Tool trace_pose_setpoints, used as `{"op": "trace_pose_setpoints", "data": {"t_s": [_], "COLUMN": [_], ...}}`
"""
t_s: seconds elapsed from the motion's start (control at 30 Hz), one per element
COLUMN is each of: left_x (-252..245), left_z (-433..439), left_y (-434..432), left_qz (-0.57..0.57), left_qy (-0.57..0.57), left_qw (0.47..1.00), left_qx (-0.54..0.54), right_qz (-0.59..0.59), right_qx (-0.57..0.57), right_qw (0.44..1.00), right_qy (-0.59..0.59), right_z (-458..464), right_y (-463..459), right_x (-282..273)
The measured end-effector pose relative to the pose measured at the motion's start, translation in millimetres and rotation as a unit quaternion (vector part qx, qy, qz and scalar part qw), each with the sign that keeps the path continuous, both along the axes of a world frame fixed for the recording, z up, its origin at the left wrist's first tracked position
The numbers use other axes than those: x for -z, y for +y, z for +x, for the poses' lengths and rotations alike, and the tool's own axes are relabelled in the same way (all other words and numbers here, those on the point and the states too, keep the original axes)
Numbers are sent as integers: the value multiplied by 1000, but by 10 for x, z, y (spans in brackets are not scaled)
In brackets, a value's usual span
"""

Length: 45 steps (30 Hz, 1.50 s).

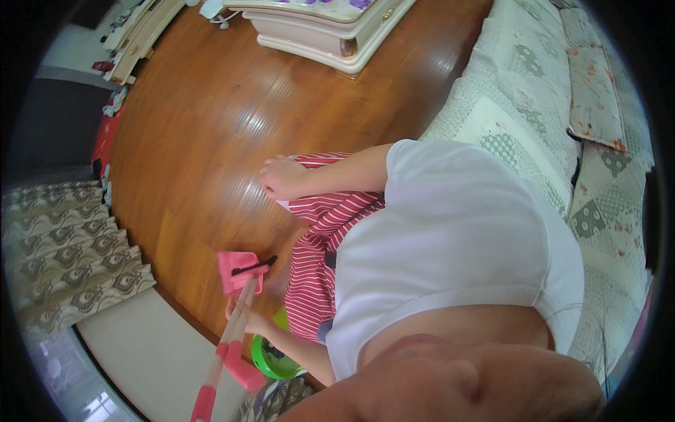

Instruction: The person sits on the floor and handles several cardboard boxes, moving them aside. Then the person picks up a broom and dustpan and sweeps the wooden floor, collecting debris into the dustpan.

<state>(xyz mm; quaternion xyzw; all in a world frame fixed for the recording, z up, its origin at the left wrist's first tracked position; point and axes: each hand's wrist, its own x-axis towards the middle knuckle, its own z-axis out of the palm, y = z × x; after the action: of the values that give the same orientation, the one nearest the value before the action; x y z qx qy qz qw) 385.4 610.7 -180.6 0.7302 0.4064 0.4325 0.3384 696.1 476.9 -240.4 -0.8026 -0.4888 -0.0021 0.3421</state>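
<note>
My left hand (247, 317) grips the long handles (225, 329) of a broom and a dustpan, which stand close together. The pink dustpan (232, 264) rests on the wooden floor. Dark bristles of the pink broom (255, 266) lie across its opening. Pink grips cover the handles' upper parts, and one handle runs out of the picture at the bottom. Curled over the knee of the red-and-white striped trousers (316, 253), my right hand (283, 178) shows nothing in its fingers. Just behind my left forearm sits a bright green bin (263, 364) with dark contents, partly hidden by the arm.
The wooden floor (195, 137) extends in front of me. A white low table (300, 34) stands at the top. Patchwork quilted covers (506, 100) and a cushion (596, 100) lie at the right. Patterned curtains (79, 253), a pale ledge (153, 348) and a drawer cabinet (140, 45) line the left.
</note>
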Motion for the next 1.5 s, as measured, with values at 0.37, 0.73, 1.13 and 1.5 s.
{"op": "trace_pose_setpoints", "data": {"t_s": [0.37, 0.73, 1.13, 1.5], "left_x": [247, 623, 315, -409], "left_z": [127, 16, -220, 169], "left_y": [-589, -89, 389, 1776], "left_qz": [-71, -132, -183, -145], "left_qy": [25, 68, 64, 31], "left_qw": [996, 979, 971, 988], "left_qx": [53, 143, 138, 30], "right_qz": [44, -91, -196, -136], "right_qx": [-33, 5, 21, -204], "right_qw": [998, 996, 980, 969], "right_qy": [11, -23, 3, 42], "right_z": [23, -33, 174, 279], "right_y": [-95, -232, -226, 344], "right_x": [40, -246, -272, -186]}}
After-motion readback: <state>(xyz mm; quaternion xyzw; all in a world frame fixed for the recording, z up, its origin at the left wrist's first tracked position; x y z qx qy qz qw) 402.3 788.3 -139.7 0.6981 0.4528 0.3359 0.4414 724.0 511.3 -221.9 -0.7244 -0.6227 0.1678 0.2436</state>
